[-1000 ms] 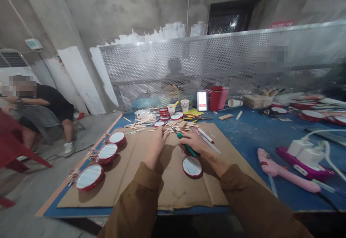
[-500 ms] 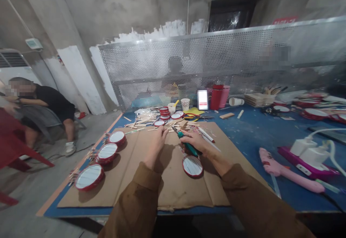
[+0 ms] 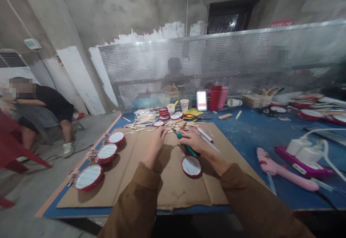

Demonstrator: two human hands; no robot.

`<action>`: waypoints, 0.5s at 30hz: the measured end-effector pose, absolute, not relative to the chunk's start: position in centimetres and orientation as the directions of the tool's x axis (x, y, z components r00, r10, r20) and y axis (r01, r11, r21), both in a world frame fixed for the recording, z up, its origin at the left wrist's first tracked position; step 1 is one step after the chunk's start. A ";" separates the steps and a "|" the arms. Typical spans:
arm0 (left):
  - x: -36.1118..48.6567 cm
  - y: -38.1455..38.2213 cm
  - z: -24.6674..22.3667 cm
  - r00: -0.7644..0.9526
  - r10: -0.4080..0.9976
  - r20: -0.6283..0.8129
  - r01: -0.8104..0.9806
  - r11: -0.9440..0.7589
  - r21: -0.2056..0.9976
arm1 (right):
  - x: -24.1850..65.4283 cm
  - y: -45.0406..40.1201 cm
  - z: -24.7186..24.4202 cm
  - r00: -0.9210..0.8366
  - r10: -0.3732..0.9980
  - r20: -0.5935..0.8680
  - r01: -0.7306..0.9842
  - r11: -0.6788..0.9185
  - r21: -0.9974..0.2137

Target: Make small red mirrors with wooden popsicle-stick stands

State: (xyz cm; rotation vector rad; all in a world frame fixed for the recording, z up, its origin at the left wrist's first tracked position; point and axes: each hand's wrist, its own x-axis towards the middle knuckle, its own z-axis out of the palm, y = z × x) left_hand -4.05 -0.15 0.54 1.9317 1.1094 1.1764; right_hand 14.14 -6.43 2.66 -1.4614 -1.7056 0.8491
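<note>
My left hand (image 3: 156,142) is closed in a pinch on what looks like a thin wooden stick, its end mostly hidden by my fingers. Wrapped round the teal handles of a pair of pliers (image 3: 191,150) is my right hand (image 3: 193,140); the jaws point up and left, close to my left fingertips. Just below my right hand, a round red-rimmed piece with a white face (image 3: 191,166) lies on the cardboard sheet (image 3: 173,191). Beyond both hands is a pile of wooden sticks (image 3: 140,119).
Three similar round red pieces (image 3: 89,177) line the cardboard's left side. At right are a pink glue gun (image 3: 286,173) and a purple power strip (image 3: 302,164) with cords. A phone (image 3: 201,101), bottles (image 3: 215,98) and paper cups stand at the back. A person (image 3: 51,101) sits left.
My hands keep nearly the same pose, and the pliers stay by my left fingertips. The view has shifted slightly, so things at the right appear a little further left.
</note>
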 end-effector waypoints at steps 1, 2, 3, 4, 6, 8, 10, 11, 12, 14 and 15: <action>-4.0 -0.2 0.5 0.261 0.881 0.395 0.336 -0.466 0.818 | 14.1 -6.4 2.6 -0.092 0.989 0.117 0.514 0.148 -0.845; -4.0 -0.2 0.5 0.269 0.877 0.398 0.332 -0.472 0.817 | 14.1 -6.4 2.5 -0.092 0.989 0.119 0.510 0.149 -0.847; -4.0 -0.3 0.5 0.277 0.874 0.399 0.330 -0.476 0.815 | 14.1 -6.3 2.5 -0.096 0.990 0.108 0.500 0.142 -0.854; -4.0 -0.3 0.5 0.284 0.873 0.397 0.329 -0.478 0.815 | 14.1 -6.3 2.4 -0.102 0.991 0.089 0.484 0.128 -0.866; -4.0 -0.3 0.6 0.290 0.872 0.394 0.329 -0.477 0.815 | 14.1 -6.4 2.5 -0.116 0.993 0.036 0.435 0.083 -0.897; -4.0 -0.3 0.7 0.293 0.871 0.394 0.323 -0.478 0.817 | 14.1 -6.6 2.6 -0.117 0.993 -0.017 0.374 0.029 -0.927; -4.1 -0.3 0.9 0.295 0.871 0.392 0.320 -0.476 0.819 | 14.0 -6.9 2.9 -0.111 0.991 -0.069 0.322 -0.030 -0.946; -4.1 -0.3 1.0 0.298 0.873 0.387 0.321 -0.474 0.820 | 14.0 -7.0 3.0 -0.106 0.990 -0.093 0.300 -0.057 -0.952; -4.1 -0.4 1.1 0.301 0.874 0.381 0.323 -0.470 0.821 | 13.9 -7.1 3.1 -0.102 0.989 -0.109 0.282 -0.076 -0.956; -4.2 -0.5 1.3 0.301 0.878 0.372 0.329 -0.462 0.823 | 13.9 -7.2 3.2 -0.088 0.988 -0.126 0.262 -0.099 -0.960; -4.2 -0.6 1.4 0.300 0.880 0.367 0.332 -0.457 0.825 | 13.9 -7.2 3.2 -0.083 0.988 -0.129 0.258 -0.103 -0.961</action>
